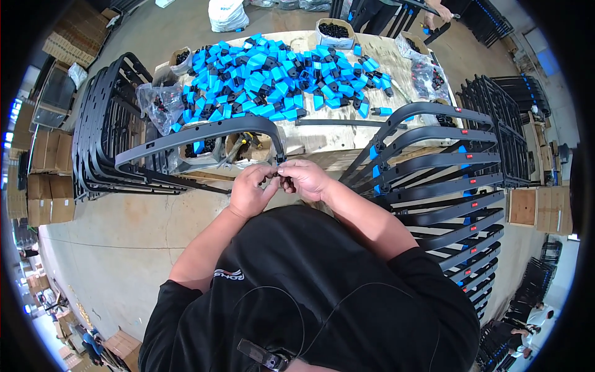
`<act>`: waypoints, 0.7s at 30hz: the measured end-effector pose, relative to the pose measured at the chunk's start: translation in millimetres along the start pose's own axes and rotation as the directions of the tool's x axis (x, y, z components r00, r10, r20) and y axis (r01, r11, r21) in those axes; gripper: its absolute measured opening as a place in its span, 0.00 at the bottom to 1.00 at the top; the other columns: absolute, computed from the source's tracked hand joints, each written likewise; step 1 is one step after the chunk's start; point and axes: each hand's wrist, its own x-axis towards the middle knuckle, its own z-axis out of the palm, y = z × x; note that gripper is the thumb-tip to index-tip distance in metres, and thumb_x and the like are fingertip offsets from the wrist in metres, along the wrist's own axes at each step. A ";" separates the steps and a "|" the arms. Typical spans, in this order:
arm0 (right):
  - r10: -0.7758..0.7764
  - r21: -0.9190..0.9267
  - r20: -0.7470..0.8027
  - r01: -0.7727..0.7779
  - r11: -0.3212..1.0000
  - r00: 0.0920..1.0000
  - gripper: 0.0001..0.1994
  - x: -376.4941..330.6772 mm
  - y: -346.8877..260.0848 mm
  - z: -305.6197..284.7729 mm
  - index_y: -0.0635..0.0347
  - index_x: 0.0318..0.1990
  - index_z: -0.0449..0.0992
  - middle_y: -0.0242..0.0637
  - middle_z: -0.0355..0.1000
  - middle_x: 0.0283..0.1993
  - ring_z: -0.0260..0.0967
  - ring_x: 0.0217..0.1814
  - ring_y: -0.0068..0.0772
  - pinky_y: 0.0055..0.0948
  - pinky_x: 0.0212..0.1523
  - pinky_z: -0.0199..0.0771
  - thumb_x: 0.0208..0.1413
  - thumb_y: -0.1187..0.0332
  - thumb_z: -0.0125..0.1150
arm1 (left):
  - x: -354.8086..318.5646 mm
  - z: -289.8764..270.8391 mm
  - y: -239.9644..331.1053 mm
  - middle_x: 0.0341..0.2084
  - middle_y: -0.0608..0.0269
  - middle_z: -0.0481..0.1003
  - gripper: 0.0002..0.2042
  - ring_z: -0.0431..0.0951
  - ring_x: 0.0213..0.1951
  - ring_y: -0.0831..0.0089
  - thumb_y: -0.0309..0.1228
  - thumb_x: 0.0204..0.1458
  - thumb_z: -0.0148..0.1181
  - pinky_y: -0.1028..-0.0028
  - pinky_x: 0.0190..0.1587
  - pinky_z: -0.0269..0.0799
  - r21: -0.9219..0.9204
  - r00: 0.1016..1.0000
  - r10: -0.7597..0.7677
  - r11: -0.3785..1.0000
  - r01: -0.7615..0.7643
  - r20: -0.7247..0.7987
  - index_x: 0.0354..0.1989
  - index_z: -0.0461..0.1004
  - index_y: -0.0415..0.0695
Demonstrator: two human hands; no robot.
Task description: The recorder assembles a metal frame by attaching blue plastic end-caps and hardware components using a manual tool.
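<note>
1. Head view: the left hand (250, 189) and right hand (305, 177) meet just above picture centre, fingertips pinched together on a small dark part (277, 178) held between them; both hands are closed on it. What the part is cannot be told.
2. Head view: a curved black frame (204, 133) arcs from 9 o'clock of the hands to its end directly above them, touching or just beside the fingertips.
3. Head view: a wooden table (322, 139) lies at 12 o'clock, carrying a pile of blue-and-black plastic pieces (273, 77).
4. Head view: a small cardboard box (248, 150) sits at 11 o'clock of the hands, near the table's edge.
5. Head view: a row of assembled black frames (443, 186) stands at 3 o'clock; another stack of black frames (102, 130) stands at 9 o'clock.
6. Head view: another person's hand (444, 12) shows at 1 o'clock, at the table's far end.
</note>
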 end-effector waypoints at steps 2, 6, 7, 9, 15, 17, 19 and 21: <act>0.013 -0.037 0.033 -0.011 0.999 0.999 0.08 2.1 -1.8 -0.6 0.57 0.38 0.78 0.31 0.73 0.30 0.68 0.29 0.22 0.25 0.30 0.67 0.64 0.63 0.59 | -0.8 -0.8 -2.6 0.32 0.60 0.80 0.10 0.80 0.38 0.59 0.28 0.48 0.69 0.64 0.42 0.77 0.055 1.000 0.025 0.998 -0.025 -0.005 0.39 0.81 0.45; 0.026 -0.014 0.049 -0.025 1.000 0.998 0.08 4.2 -5.6 1.4 0.57 0.38 0.78 0.30 0.73 0.30 0.68 0.29 0.22 0.25 0.30 0.67 0.64 0.64 0.58 | 3.4 1.2 -10.6 0.31 0.59 0.79 0.09 0.80 0.33 0.61 0.26 0.49 0.70 0.67 0.37 0.77 0.073 0.994 0.101 0.993 -0.098 -0.037 0.39 0.80 0.43; 0.033 -0.005 0.047 -0.033 0.999 0.998 0.08 6.0 -4.7 -0.3 0.57 0.38 0.78 0.30 0.72 0.30 0.68 0.29 0.22 0.25 0.30 0.68 0.64 0.64 0.58 | 3.3 3.0 -13.8 0.31 0.59 0.80 0.09 0.80 0.33 0.60 0.26 0.49 0.70 0.66 0.37 0.77 0.107 0.990 0.129 0.987 -0.123 -0.055 0.39 0.80 0.43; 0.041 0.005 0.040 -0.042 0.999 0.998 0.08 8.4 -3.3 -4.8 0.57 0.39 0.78 0.30 0.72 0.30 0.68 0.29 0.22 0.25 0.30 0.68 0.64 0.64 0.58 | 4.4 6.8 -20.9 0.31 0.59 0.80 0.10 0.80 0.34 0.59 0.26 0.49 0.70 0.65 0.38 0.76 0.137 0.985 0.156 0.980 -0.146 -0.069 0.39 0.80 0.43; 0.011 -0.256 -0.225 -0.070 0.964 0.974 0.10 13.1 -0.4 -29.2 0.59 0.36 0.79 0.29 0.71 0.26 0.66 0.26 0.23 0.25 0.27 0.64 0.62 0.62 0.60 | 12.8 24.3 -34.8 0.29 0.60 0.79 0.10 0.79 0.34 0.70 0.35 0.60 0.63 0.69 0.40 0.75 -0.110 0.896 -0.442 0.889 0.444 0.041 0.35 0.79 0.39; -0.186 -0.524 -0.413 -0.065 0.849 0.892 0.12 17.5 -1.1 -20.7 0.63 0.36 0.79 0.33 0.73 0.25 0.69 0.26 0.29 0.30 0.27 0.67 0.60 0.61 0.62 | 8.1 46.5 -86.9 0.26 0.64 0.76 0.17 0.75 0.30 0.76 0.41 0.64 0.57 0.73 0.36 0.72 -0.374 0.761 -0.629 0.676 0.636 0.158 0.32 0.77 0.38; -0.344 -0.709 -0.360 -0.014 0.705 0.867 0.13 24.8 1.6 -22.3 0.64 0.37 0.79 0.37 0.74 0.26 0.72 0.28 0.34 0.34 0.30 0.70 0.59 0.60 0.63 | 17.1 58.5 -91.5 0.23 0.68 0.73 0.18 0.71 0.26 0.77 0.43 0.65 0.55 0.76 0.30 0.67 -0.492 0.703 -0.677 0.545 0.679 0.220 0.32 0.75 0.40; -0.481 -0.854 -0.272 0.021 0.519 0.833 0.15 29.3 3.2 -23.6 0.66 0.38 0.79 0.41 0.76 0.27 0.75 0.30 0.39 0.38 0.32 0.72 0.58 0.60 0.64 | 25.6 60.1 -85.7 0.21 0.70 0.69 0.15 0.66 0.23 0.79 0.42 0.66 0.53 0.77 0.25 0.61 -0.552 0.582 -0.721 0.329 0.766 0.376 0.32 0.73 0.45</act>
